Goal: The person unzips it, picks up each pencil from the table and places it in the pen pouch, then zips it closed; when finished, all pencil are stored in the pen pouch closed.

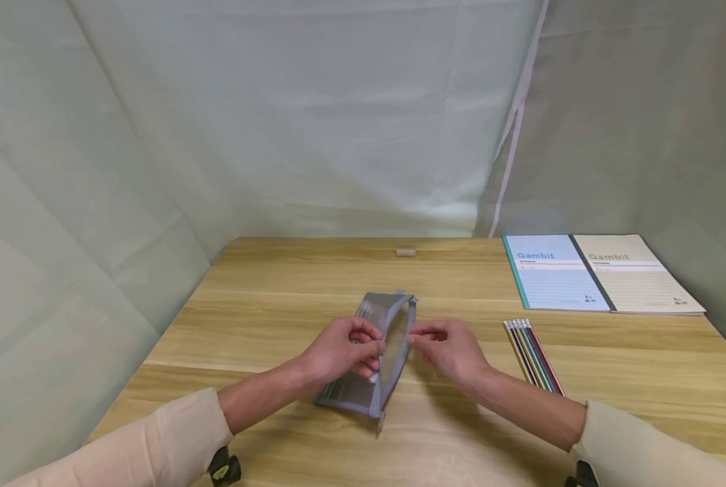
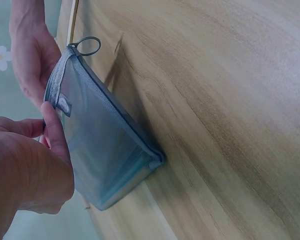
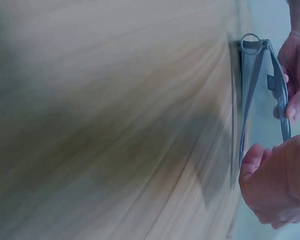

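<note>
A grey, see-through zip pencil pouch point(image 1: 352, 390) lies at the middle of the table, its zipped mouth spread apart. My left hand point(image 1: 346, 348) pinches the left edge of the mouth between thumb and fingers. On the opposite edge, my right hand point(image 1: 450, 348) pinches the rim with thumb and forefinger. In the left wrist view the pouch point(image 2: 102, 145) stands up from the table, with a ring zip pull point(image 2: 99, 46) at one corner. The right wrist view shows the gap between the two zip edges. What lies inside the pouch cannot be made out clearly.
Several striped pencils point(image 1: 533, 357) with erasers lie side by side right of my right hand. Behind them rest a blue notebook point(image 1: 560, 284) and a cream notebook point(image 1: 637, 284). A small grey piece point(image 1: 405, 252) sits near the far edge of the wooden table point(image 1: 265, 270).
</note>
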`<act>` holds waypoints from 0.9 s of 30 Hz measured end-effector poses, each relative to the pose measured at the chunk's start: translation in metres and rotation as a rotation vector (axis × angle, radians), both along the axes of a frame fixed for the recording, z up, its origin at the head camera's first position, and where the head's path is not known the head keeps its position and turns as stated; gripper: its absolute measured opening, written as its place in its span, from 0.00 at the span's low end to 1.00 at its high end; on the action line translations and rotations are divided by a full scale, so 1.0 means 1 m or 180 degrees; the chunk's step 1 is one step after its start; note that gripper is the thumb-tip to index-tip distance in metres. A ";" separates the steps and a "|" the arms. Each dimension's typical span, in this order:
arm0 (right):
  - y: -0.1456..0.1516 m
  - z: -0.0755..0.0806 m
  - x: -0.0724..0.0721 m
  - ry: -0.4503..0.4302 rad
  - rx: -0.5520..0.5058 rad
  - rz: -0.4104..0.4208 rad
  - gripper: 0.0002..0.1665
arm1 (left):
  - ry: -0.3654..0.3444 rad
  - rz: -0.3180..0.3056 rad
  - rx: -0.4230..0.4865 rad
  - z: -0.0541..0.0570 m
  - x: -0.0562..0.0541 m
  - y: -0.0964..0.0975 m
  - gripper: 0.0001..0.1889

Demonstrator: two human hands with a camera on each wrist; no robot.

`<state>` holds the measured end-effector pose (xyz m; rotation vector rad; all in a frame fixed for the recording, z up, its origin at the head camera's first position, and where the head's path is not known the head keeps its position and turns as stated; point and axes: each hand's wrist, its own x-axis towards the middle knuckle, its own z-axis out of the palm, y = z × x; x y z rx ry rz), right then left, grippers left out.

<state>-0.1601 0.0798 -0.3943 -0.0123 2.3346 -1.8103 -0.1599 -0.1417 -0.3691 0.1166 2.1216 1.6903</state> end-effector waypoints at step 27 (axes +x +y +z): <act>0.178 -0.011 0.020 0.0609 0.1527 -0.0097 0.20 | -0.0010 0.0014 0.0158 0.001 -0.001 -0.008 0.11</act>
